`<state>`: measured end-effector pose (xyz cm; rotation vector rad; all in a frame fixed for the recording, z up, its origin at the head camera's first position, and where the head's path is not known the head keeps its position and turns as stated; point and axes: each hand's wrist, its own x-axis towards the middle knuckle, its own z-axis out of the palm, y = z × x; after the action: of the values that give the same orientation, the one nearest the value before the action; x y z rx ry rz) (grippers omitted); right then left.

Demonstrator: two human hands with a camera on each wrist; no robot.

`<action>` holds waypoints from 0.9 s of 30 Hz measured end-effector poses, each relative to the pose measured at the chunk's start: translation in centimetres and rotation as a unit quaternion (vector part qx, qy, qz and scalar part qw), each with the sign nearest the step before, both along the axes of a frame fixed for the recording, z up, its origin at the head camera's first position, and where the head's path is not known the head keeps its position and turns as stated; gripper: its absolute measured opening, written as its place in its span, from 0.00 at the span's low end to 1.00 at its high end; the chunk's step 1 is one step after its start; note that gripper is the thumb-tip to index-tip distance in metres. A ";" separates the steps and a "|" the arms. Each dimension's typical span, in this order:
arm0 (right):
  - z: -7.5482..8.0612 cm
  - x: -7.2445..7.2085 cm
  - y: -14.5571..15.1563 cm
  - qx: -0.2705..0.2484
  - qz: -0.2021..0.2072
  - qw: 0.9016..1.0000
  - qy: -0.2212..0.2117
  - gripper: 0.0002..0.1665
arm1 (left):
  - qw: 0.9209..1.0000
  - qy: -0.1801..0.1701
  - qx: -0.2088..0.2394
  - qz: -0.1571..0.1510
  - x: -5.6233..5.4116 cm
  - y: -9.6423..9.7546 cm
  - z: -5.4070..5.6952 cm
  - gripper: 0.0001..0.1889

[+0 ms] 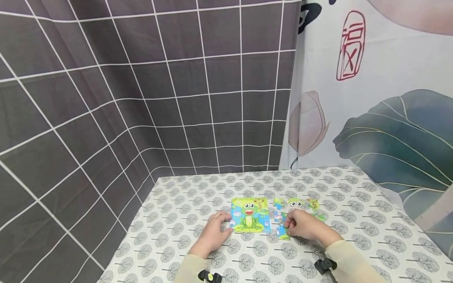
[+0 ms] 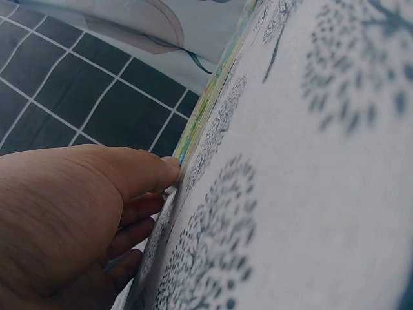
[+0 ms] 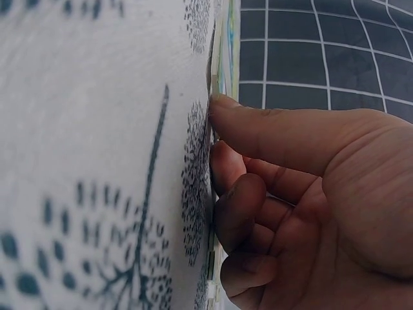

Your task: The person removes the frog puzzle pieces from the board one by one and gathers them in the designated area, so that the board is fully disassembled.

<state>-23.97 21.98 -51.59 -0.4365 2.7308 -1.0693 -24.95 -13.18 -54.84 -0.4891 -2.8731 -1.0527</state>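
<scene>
A square frog picture lies flat on the patterned cloth. My left hand rests at its left edge, fingers extended and thumb near the lower corner; in the left wrist view the thumb tip meets the picture's edge. To the right lie frog jigsaw pieces, partly put together. Over their lower part, my right hand has its fingers curled down and pinches a blue and green puzzle piece at the lower left. The right wrist view shows the thumb tip at the pieces' edge. This hand hides several pieces.
A white cloth printed with grey trees covers the table. Behind it hangs a dark curtain with white grid lines, and at the right a white curtain with leaf and flower prints. Each wrist wears a black strap.
</scene>
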 end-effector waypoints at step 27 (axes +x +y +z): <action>0.2 -0.1 0.1 -0.009 0.007 1.000 -0.016 0.11 | 1.000 -0.003 -0.002 0.002 0.0 0.0 0.0 0.22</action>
<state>-24.07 22.05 -51.37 -0.4356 2.6875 -1.0899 -24.96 -13.13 -54.86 -0.4823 -2.8818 -1.0493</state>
